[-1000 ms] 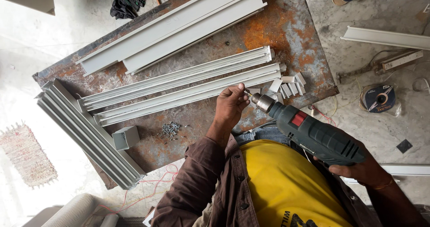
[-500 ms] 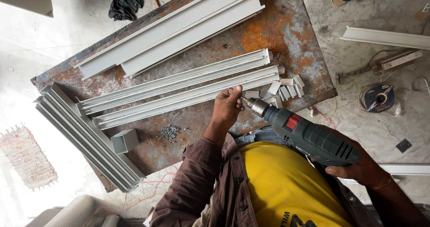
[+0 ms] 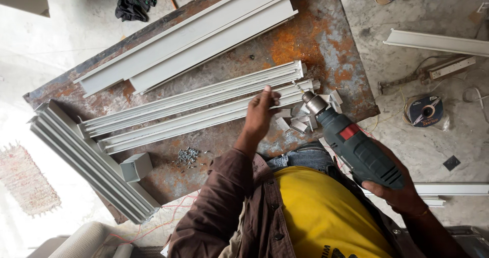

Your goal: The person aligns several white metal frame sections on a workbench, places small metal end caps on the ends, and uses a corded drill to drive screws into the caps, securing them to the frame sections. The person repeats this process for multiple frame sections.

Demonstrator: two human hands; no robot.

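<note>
The table top (image 3: 316,39) is dark grey metal blotched with orange-brown rust. On it the long channel strips (image 3: 193,103) are off-white, pale grey in their grooves. The drill (image 3: 356,148) at 4 o'clock is dark green with a red patch and a silvery chuck. The shirt (image 3: 321,217) is bright yellow under a brown jacket (image 3: 224,212). At 11 o'clock a cloth (image 3: 133,3) looks black, perhaps dark green. The tape roll (image 3: 424,110) at 3 o'clock is dark blue.
</note>
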